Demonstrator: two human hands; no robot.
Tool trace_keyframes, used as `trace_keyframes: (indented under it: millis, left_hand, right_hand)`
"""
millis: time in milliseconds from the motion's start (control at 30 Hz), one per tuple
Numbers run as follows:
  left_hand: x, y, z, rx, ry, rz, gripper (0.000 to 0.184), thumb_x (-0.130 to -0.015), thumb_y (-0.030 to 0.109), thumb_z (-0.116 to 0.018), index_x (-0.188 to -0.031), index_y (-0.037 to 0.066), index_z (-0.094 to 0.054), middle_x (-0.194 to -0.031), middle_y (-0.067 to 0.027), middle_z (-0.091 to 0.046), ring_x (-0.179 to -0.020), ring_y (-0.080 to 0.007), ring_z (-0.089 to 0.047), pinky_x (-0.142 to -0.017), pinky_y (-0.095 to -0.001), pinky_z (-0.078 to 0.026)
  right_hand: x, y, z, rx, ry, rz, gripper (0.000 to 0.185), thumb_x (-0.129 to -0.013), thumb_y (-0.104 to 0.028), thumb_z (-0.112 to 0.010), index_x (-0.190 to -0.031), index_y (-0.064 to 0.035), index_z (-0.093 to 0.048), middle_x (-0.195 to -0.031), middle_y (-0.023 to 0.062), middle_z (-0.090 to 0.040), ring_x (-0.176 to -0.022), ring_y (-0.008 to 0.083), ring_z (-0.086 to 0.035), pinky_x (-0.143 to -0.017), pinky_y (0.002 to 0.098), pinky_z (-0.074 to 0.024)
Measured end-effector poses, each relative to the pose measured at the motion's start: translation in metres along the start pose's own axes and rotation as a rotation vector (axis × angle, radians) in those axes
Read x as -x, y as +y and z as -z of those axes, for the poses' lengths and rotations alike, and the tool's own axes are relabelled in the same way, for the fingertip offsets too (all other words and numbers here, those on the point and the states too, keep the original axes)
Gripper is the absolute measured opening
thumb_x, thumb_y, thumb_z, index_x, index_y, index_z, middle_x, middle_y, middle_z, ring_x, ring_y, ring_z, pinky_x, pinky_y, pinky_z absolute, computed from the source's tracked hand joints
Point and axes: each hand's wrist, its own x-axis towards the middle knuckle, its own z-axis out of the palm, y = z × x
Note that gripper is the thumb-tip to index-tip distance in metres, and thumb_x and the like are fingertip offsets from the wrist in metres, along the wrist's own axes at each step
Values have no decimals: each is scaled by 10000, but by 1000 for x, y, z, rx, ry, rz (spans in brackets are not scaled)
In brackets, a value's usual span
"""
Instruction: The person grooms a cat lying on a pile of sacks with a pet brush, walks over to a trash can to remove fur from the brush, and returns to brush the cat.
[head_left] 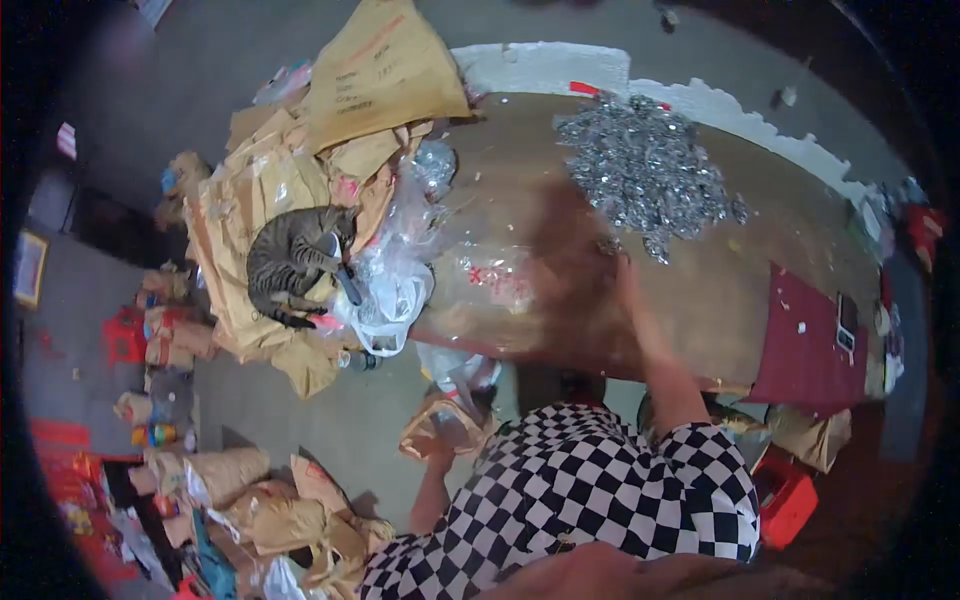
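Note:
On the brown-covered table (470, 200) lies a heap of small shiny silver pieces (650, 175), perhaps wrapped or metallic. My right hand (624, 275) reaches over the table to the near edge of this heap, beside a small loose piece (607, 245). Shadow and blur hide how its fingers are set. Low at the table's near side, my left hand (438, 450) grips the edge of a brown paper bag (420, 428) with clear plastic at its mouth. Most of the left fingers are hidden against the bag.
A tabby cat (290, 255) lies on flattened brown paper sacks (235, 220) at the left. Next to it is a white plastic bag (385, 310). A maroon sheet (800, 350) with a phone-like object (846, 325) lies at right. Paper bags (285, 525) crowd the floor.

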Motion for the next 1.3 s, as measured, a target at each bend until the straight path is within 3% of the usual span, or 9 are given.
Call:
trace_keyframes:
  millis: [233,367,533,667,800,1000,1067,1167,1300]
  left_hand:
    - [-28,120,-34,189,94,-74,292,-808,302,-576,-1033,125,-633,-992,-119,-644,-863,-282,-617,-772,-393,-471]
    - [-10,206,-1,61,99,-9,331,-804,325,-589,-1054,111,-630,-1003,-116,-643,-902,-268,-613,-782,-392,-472]
    - [8,154,-39,211,164,82,298,-768,288,-620,-984,86,-650,-987,-119,-646,-922,-296,-605,-799,-376,-473]
    - [43,133,-59,255,81,240,301,-776,284,-609,-996,82,-646,-987,-122,-646,-910,-281,-608,-792,-368,-474]
    - [61,129,-77,292,35,311,305,-784,281,-597,-1009,79,-642,-986,-126,-646,-898,-266,-611,-786,-360,-475]
    - [54,135,-86,331,-2,313,312,-797,275,-580,-1028,74,-636,-986,-131,-646,-881,-243,-616,-776,-348,-477]
    - [54,141,-85,358,14,328,314,-801,273,-574,-1034,72,-634,-986,-133,-646,-875,-235,-617,-772,-344,-478]
    - [52,156,-75,476,62,421,317,-807,271,-566,-1043,69,-632,-985,-136,-646,-866,-224,-620,-767,-338,-479]
    - [46,148,-83,447,148,306,333,-816,282,-563,-1065,70,-624,-998,-136,-644,-862,-218,-621,-773,-335,-477]
  right_hand:
    - [-67,5,5,397,-2,241,743,-652,-226,-733,-1278,-71,-363,-1178,228,-473,-1102,395,-454,-915,462,-404]
    - [-80,23,3,98,-223,136,709,-635,-229,-736,-1245,-83,-406,-1162,215,-500,-1065,366,-495,-888,439,-426]
    - [-118,50,22,-292,-372,-16,549,-636,-176,-723,-1136,-75,-518,-1038,191,-566,-947,302,-566,-812,381,-456]
    - [-142,14,106,-251,219,105,421,-699,-50,-616,-1113,-44,-538,-1007,185,-571,-919,285,-565,-786,381,-447]
    - [-151,-12,135,-14,464,215,426,-725,-49,-572,-1148,-52,-524,-1083,194,-546,-1028,305,-517,-876,414,-400]
    - [-93,4,15,-55,-22,630,425,-788,-153,-561,-1195,-51,-488,-1189,154,-507,-1133,330,-452,-982,430,-328]
    - [-72,17,-72,-32,-279,563,487,-784,-266,-605,-1207,-55,-487,-1239,154,-486,-1157,315,-443,-999,416,-320]
    - [-51,-84,-50,21,-484,375,625,-737,-402,-652,-1230,-63,-471,-1254,147,-473,-1163,322,-437,-1002,411,-317]
    - [-43,-126,-76,-71,-427,328,745,-673,-452,-695,-1242,-42,-442,-1212,162,-491,-1143,332,-447,-986,407,-334]
